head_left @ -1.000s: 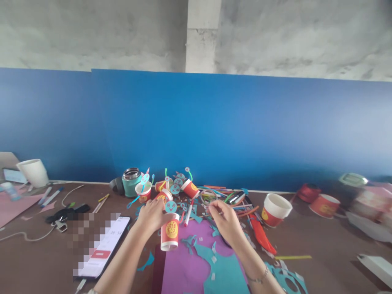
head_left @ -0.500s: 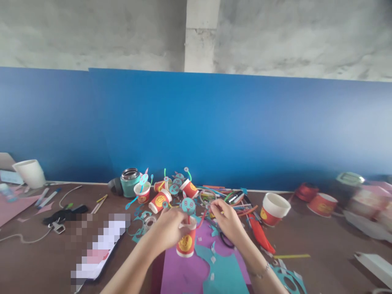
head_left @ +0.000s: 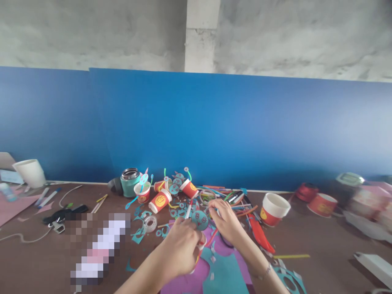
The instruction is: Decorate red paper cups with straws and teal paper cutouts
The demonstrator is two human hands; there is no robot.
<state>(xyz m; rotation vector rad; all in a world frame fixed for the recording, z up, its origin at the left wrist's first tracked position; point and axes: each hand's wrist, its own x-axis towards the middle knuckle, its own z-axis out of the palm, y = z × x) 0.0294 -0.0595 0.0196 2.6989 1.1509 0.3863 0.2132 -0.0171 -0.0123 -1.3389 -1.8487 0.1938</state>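
"What's just changed?"

"The left hand (head_left: 183, 247) has brought the paper cup (head_left: 201, 247) rightward, toward the right hand (head_left: 226, 218). Half a second ago it stood upright with its front showing; now it seems to lean right, mostly hidden. The right hand has barely moved."

"Meaning what for the work?"

"The paper face (head_left: 199, 220) above the cup now sits just beside the right fingertips, so I'd judge both hands can reach it."

"And their grip?"

"The left is wrapped round the cup. The right has thumb and fingers drawn close; I can't tell whether they pinch anything."

"Where's the cup on the desk (head_left: 330, 245)?"

"Over the purple sheet (head_left: 199, 278); I can't tell if its base touches. The desk's near edge is out of view."

"Room to move?"

"Tight toward the far edge: a marker (head_left: 188, 211) and heaped scraps lie ahead. Left, a tape roll (head_left: 150, 223) sits near. The widest stretch of desk top shows rightward, between the yellow strip (head_left: 290, 256) and the white box (head_left: 375, 265)."
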